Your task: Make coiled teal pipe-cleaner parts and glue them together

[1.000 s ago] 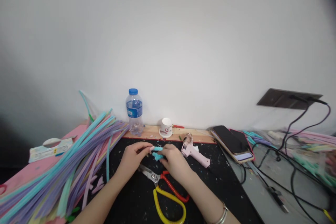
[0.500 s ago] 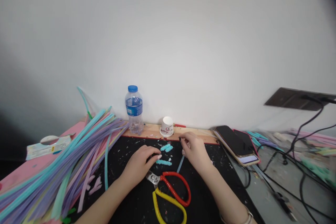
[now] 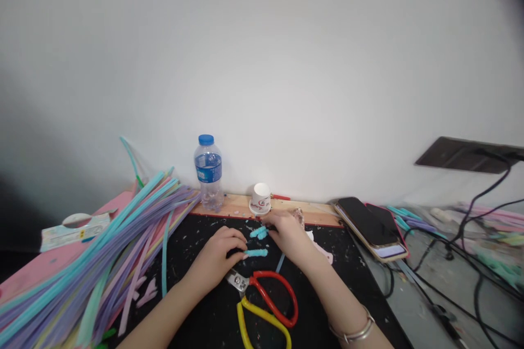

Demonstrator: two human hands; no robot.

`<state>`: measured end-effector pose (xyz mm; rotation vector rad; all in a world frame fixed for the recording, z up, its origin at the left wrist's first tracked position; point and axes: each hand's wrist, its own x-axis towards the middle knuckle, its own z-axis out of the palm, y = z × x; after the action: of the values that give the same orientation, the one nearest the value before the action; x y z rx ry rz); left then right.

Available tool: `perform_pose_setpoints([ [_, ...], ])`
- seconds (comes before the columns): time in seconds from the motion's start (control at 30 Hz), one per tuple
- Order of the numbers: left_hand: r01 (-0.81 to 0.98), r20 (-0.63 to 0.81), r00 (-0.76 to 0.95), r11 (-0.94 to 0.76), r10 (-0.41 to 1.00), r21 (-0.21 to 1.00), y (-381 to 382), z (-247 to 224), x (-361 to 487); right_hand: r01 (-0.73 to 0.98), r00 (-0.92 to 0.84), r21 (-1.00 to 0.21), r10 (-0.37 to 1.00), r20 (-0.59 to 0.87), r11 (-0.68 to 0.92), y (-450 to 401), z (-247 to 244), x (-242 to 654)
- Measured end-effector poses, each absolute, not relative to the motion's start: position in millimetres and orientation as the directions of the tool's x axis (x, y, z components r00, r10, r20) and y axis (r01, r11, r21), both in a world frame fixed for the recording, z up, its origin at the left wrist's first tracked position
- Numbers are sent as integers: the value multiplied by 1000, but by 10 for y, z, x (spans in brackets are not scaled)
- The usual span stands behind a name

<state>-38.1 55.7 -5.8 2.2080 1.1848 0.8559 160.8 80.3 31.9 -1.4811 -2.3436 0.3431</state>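
On the black mat (image 3: 192, 305), a light blue twisted fuzzy pipe cleaner piece (image 3: 257, 253) lies beside the thumb of my left hand (image 3: 223, 251). The fingers of that hand are curved, with a gap between thumb and forefinger. Just beyond it are shorter light blue pipe cleaner pieces (image 3: 257, 233), side by side. My right hand (image 3: 286, 232) reaches over their right end with its fingers bent around it; its thumb is partly hidden. Scissors (image 3: 238, 281) with one red and one yellow handle lie below my left hand, blade tips hidden under it. A thin blue strip (image 3: 280, 263) lies beneath my right wrist.
A pile of pastel pipe cleaners (image 3: 123, 251) spreads over the left side. A water bottle (image 3: 209, 172) and an upside-down paper cup (image 3: 261, 199) stand along the wall. Phones (image 3: 370, 223) lie at right, near black cables (image 3: 462, 234). White scraps (image 3: 321, 248) lie by my right forearm.
My right hand has moved left, onto the short blue pieces. Brown and white scraps it covered now show. My left thumb has lowered to the longer piece's end.
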Motion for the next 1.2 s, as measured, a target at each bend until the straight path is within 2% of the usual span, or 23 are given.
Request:
perform_pose_setpoints([
  [0.23, 548, 292, 422, -499, 858, 672, 553, -49, -375, 771, -489, -433, 870, 70, 468, 887, 205, 1481],
  [0.6, 533, 301, 419, -501, 856, 682, 554, -72, -382, 687, -535, -539, 841, 79, 487, 898, 273, 1518],
  [0.87, 530, 292, 412, -488, 863, 693, 554, -79, -384, 668, -580, -520, 810, 87, 533, 894, 271, 1471],
  [1.2, 510, 301, 367, -461, 880, 726, 556, -39, -389, 774, -436, -437, 886, 156, 458, 953, 373, 1614],
])
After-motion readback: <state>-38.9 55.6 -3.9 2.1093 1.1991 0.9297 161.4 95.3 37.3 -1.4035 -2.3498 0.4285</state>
